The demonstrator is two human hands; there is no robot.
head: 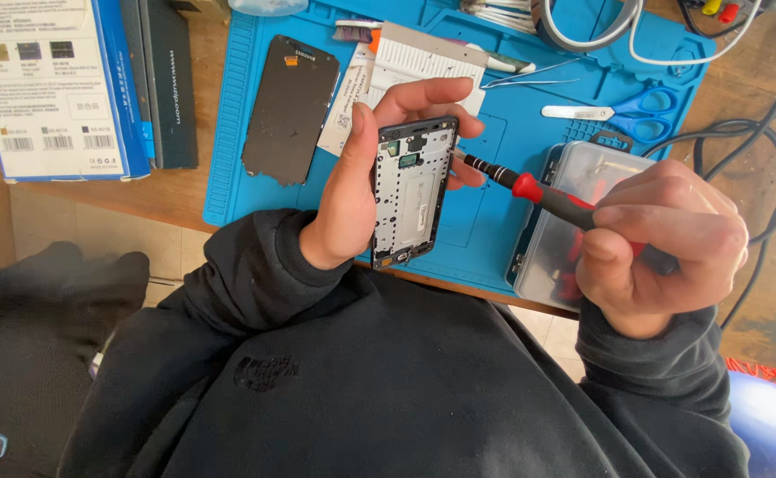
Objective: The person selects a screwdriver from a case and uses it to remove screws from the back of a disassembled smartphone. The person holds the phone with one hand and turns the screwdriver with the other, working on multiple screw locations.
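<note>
one phone frame (413,190), one screwdriver (547,196), one scissors (622,112)

— How was the left hand (353,190) posed?
— It sat at centre frame, wrist bent, thumb upright, fingers curled round in a grasp.
— And the right hand (662,235)?
— At the right of the frame, it was fisted tight, knuckles up. Dark sleeves covered both forearms.

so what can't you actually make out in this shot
- Head view: screwdriver tip on the phone frame; screw too small to see.
- Screwdriver handle end: hidden inside the right hand.
- Clear plastic case: contents blurred, partly behind that hand.
- Left hand covers the frame's left edge.
</note>
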